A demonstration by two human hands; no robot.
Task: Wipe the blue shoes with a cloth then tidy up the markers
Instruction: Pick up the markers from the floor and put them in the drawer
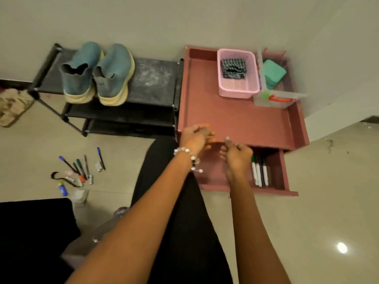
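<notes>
A pair of blue shoes [96, 72] with cream soles stands on the top shelf of a black shoe rack [153, 83]. Several markers [82, 171] lie scattered on the floor at the left. Three more markers [259, 173] lie in the open drawer [276, 169] of a reddish-brown table [235, 115]. My left hand [193, 136] rests at the table's front edge, closed on something orange [211, 139], blurred, likely a cloth. My right hand [238, 155] hovers over the drawer with fingers curled; what it grips is unclear.
On the table's back stand a pink basket [235, 91] holding a dark striped cloth and a clear box [274, 99] with a green item. A small blue bottle [62, 188] and a clear bottle [81, 195] lie on the floor near the markers. My black-clothed legs fill the bottom.
</notes>
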